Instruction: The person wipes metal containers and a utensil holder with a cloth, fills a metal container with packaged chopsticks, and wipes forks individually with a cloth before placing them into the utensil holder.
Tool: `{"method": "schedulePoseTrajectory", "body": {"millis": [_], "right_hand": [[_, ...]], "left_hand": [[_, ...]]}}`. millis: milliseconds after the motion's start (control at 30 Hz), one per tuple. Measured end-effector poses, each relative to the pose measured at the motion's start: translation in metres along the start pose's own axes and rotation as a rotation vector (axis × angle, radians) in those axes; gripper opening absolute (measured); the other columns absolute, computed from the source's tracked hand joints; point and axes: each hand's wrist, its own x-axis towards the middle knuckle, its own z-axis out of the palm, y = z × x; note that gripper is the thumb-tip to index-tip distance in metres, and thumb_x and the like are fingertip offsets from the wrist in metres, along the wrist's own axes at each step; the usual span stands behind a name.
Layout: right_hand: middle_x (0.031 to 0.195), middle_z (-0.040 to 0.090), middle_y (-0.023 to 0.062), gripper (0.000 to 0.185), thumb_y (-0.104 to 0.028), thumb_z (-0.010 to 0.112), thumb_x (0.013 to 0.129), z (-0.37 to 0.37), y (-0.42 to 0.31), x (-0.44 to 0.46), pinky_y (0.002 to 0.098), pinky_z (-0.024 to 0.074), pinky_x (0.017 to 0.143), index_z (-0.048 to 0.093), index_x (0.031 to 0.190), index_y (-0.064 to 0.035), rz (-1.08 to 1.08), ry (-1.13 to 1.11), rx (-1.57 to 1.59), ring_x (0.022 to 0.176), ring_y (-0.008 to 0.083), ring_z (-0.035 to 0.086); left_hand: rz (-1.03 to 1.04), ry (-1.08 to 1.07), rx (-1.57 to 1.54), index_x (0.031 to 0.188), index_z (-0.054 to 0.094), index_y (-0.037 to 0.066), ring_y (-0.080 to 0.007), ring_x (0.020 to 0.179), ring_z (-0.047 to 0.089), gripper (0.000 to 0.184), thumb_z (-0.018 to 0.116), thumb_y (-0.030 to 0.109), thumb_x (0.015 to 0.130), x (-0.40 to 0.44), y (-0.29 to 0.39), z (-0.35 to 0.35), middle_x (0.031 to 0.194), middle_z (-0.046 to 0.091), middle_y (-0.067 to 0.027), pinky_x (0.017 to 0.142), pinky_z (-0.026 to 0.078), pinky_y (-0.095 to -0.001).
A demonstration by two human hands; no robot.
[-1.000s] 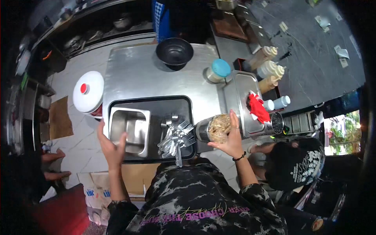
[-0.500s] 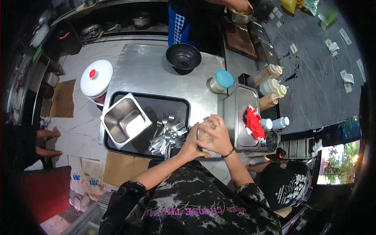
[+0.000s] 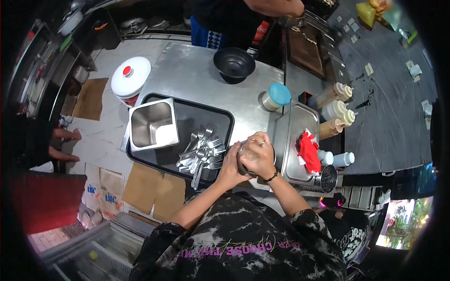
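Close to my body, at the near edge of the steel table, both my hands are around a small round container, mostly covered by my fingers. My left hand wraps its left side. My right hand, with a ring and a dark bracelet, is closed over its top; those fingertips are hidden. Just left of my hands, a pile of forks and other cutlery lies on a black tray. A square steel pan stands upright at the tray's left end.
Farther back on the steel table are a black bowl and a blue-lidded jar. A red cloth lies on a steel container to the right, near squeeze bottles. A white-lidded pot stands left. Another person works across the table.
My right hand has closed more over the container's top, hiding its pale, see-through part. The square pan now sits turned straighter on the tray. My view has shifted slightly.
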Motion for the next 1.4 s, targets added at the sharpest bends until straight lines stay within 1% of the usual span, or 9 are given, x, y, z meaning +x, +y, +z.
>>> {"method": "schedulePoseTrajectory", "body": {"millis": [433,633,733,933,1067,1200,1267,1300,1400], "right_hand": [[0.088,0.058,0.009,0.025,-0.013,0.069,0.052,-0.03,0.006,-0.003,0.0425,0.0464,0.075,0.06,0.074,-0.0051,-0.081,0.086,-0.036,0.089,0.0347,0.053],[0.085,0.058,0.0085,0.023,-0.009,0.07,0.051,-0.043,0.002,-0.001,0.0413,0.0473,0.074,0.061,0.072,-0.0057,-0.057,0.065,0.043,0.087,0.0333,0.055],[0.087,0.059,0.0087,0.022,-0.007,0.069,0.051,-0.05,0.006,0.001,0.0399,0.0481,0.073,0.062,0.071,-0.0044,-0.019,0.062,0.068,0.087,0.0327,0.055],[0.085,0.059,0.0073,0.022,-0.005,0.071,0.051,-0.09,-0.007,0.019,0.0386,0.0482,0.07,0.062,0.072,-0.0048,-0.023,0.086,0.103,0.084,0.0311,0.056],[0.084,0.059,0.0064,0.023,-0.005,0.07,0.051,-0.108,-0.023,0.031,0.0372,0.0479,0.068,0.062,0.072,-0.0063,-0.077,0.051,0.071,0.083,0.0311,0.056],[0.085,0.059,0.0063,0.022,-0.005,0.069,0.05,-0.118,-0.039,0.043,0.038,0.0476,0.067,0.062,0.071,-0.0067,-0.181,0.009,0.09,0.081,0.0317,0.055],[0.084,0.059,0.0066,0.021,-0.005,0.069,0.05,-0.122,-0.039,0.047,0.0376,0.0477,0.067,0.062,0.07,-0.0063,-0.169,0.07,0.081,0.08,0.0319,0.056],[0.083,0.059,0.0069,0.022,-0.005,0.07,0.049,-0.12,-0.035,0.046,0.0375,0.0478,0.067,0.062,0.07,-0.0061,-0.176,0.087,0.068,0.081,0.0325,0.056],[0.083,0.06,0.0074,0.024,-0.006,0.071,0.048,-0.103,-0.025,0.044,0.0375,0.0478,0.068,0.062,0.07,-0.0058,-0.204,0.084,0.061,0.081,0.0326,0.056]], "left_hand": [[0.252,-0.026,-0.005,0.142,0.016,0.002,-0.0376,0.135,0.025,0.109,0.083,0.027,0.059,0.013,-0.005,0.015,0.144,0.025,-0.0206,0.11,0.026,-0.0452],[-0.045,0.004,-0.048,0.141,0.016,-0.002,-0.0398,0.129,0.034,0.114,0.085,0.033,0.057,0.005,0.004,0.016,0.139,0.031,-0.0242,0.105,0.033,-0.0434],[-0.026,-0.024,-0.009,0.141,0.016,-0.002,-0.0401,0.127,0.037,0.118,0.087,0.036,0.054,0.004,0.004,0.013,0.137,0.033,-0.0249,0.103,0.036,-0.0429],[-0.093,-0.146,-0.033,0.142,0.008,-0.002,-0.0399,0.134,0.024,0.131,0.087,0.045,0.049,0.004,0.004,0.011,0.145,0.02,-0.0256,0.111,0.021,-0.0466],[0.147,-0.075,0.003,0.143,0.006,0.0,-0.0403,0.137,0.019,0.143,0.085,0.056,0.039,0.033,0.056,-0.009,0.148,0.016,-0.0244,0.111,0.015,-0.0531],[0.254,-0.193,0.046,0.142,0.012,0.002,-0.0361,0.133,0.03,0.133,0.083,0.056,0.044,0.064,0.078,-0.009,0.144,0.028,-0.0192,0.11,0.012,-0.0551],[0.352,-0.133,0.173,0.141,0.015,0.001,-0.0321,0.125,0.043,0.108,0.078,0.031,0.059,0.072,0.087,-0.011,0.14,0.039,-0.0166,0.11,0.013,-0.0533],[0.332,-0.121,0.15,0.14,0.017,0.001,-0.0305,0.119,0.049,0.102,0.076,0.031,0.062,0.074,0.088,-0.01,0.136,0.045,-0.0154,0.109,0.012,-0.054],[0.311,-0.18,0.124,0.139,0.018,0.001,-0.0292,0.121,0.048,0.1,0.076,0.031,0.062,0.071,0.062,-0.005,0.137,0.043,-0.0152,0.11,0.011,-0.0524]]}}
